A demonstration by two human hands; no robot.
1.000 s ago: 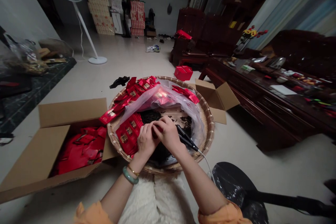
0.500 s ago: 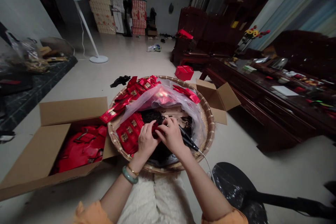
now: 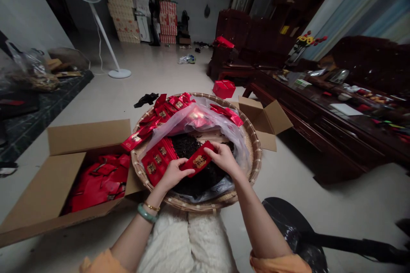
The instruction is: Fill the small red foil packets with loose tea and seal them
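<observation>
A red packet with a gold label [image 3: 200, 161] is stretched between both hands over the basket. My left hand [image 3: 174, 174] pinches its lower left end, and my right hand [image 3: 223, 156] grips its upper right end. Below it, dark loose leaves that look like tea [image 3: 185, 145] lie on a clear plastic sheet [image 3: 238, 136] inside a round woven basket [image 3: 256, 160]. A row of similar red packets [image 3: 156, 160] rests at the basket's left, beside my left hand. More red packets [image 3: 162, 113] are heaped along its far rim.
An open cardboard box [image 3: 64, 179] of red packets stands at the left. Another open box [image 3: 278, 117] and a red box [image 3: 224, 88] lie beyond the basket. A dark wooden table [image 3: 307, 115] runs along the right. A round black base [image 3: 288, 226] stands at the lower right.
My hands have moved apart, and the red packet now shows flat between them. My right hand has shifted right; it covers the black tool with a cord seen before.
</observation>
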